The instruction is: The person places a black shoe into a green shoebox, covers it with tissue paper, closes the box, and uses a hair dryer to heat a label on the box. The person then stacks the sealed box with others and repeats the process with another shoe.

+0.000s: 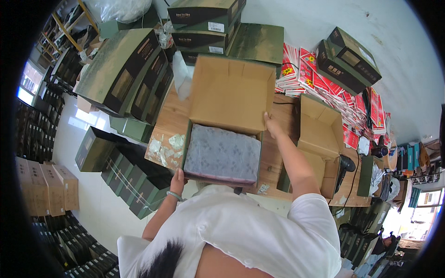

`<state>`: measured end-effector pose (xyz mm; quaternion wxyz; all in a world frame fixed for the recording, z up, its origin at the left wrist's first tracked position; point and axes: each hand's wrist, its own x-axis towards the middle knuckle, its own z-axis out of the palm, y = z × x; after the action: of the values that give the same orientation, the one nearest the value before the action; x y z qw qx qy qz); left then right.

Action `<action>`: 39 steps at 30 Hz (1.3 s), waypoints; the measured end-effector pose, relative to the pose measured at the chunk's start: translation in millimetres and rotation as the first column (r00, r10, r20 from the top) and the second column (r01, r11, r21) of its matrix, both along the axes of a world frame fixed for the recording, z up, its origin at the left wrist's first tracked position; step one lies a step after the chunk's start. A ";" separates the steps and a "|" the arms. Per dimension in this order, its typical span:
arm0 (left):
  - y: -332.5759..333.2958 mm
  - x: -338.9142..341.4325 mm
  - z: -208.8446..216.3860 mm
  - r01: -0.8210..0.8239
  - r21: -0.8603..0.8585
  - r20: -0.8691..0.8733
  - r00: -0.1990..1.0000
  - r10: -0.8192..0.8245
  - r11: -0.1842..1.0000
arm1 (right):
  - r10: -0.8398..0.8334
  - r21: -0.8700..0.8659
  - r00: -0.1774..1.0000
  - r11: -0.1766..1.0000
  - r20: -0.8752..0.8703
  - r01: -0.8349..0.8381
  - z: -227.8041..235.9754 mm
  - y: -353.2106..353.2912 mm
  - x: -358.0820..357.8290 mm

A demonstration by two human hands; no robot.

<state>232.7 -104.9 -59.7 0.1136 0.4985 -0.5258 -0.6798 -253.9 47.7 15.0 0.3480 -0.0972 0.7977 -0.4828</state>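
Observation:
A shoebox-like carton point(186, 150) stands in front of me on the wooden table, its brown-lined lid point(232, 92) raised at the far side. Grey tissue-like wrapping point(222, 153) fills the box, hiding whatever lies under it. My right hand point(273, 126) grips the right edge of the lid, thumb on the inner side. At the near left corner of the box, my left hand point(177, 181) holds its side, with a bracelet at the wrist; its fingers are partly hidden.
An open, brown-lined box point(320, 134) sits to the right, beside a black handheld device point(346, 164). Red printed packets point(320, 78) lie heaped at the far right. Dark green boxes point(123, 74) are stacked at the far left and back. Clear scraps point(162, 148) lie on the table's left side.

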 end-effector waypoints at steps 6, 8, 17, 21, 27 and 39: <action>-21.6 -17.5 41.9 0.030 0.335 -0.050 0.999 -0.014 0.942 | 0.202 -0.328 0.974 0.931 0.104 -0.158 32.8 84.8 40.3; -42.5 -0.8 12.9 0.098 0.255 -0.115 0.991 -0.070 0.962 | 0.123 -0.373 0.981 0.926 0.149 -0.060 47.1 103.2 63.6; -63.5 -61.8 101.8 0.362 0.168 -0.157 0.928 -0.337 0.917 | 0.040 0.330 0.995 0.944 -0.089 -0.009 25.0 109.0 173.9; -47.5 -69.0 58.5 0.392 -0.328 0.180 0.919 -0.350 0.860 | 0.155 0.610 0.964 0.792 -0.217 0.010 -5.4 102.3 193.4; -39.9 -82.7 66.7 0.313 -0.361 0.225 0.943 -0.244 0.878 | -0.068 0.450 0.929 0.861 -0.363 0.238 -16.6 90.3 207.9; -167.4 -91.3 -7.6 0.314 -0.314 0.094 0.949 -0.300 0.896 | -0.050 -0.009 0.785 0.998 -0.618 0.056 132.7 20.9 272.9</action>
<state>141.4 -272.3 -67.2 0.0740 0.3981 -0.7049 -0.5824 19.0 68.7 147.7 0.0551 -0.2254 0.8725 -0.4301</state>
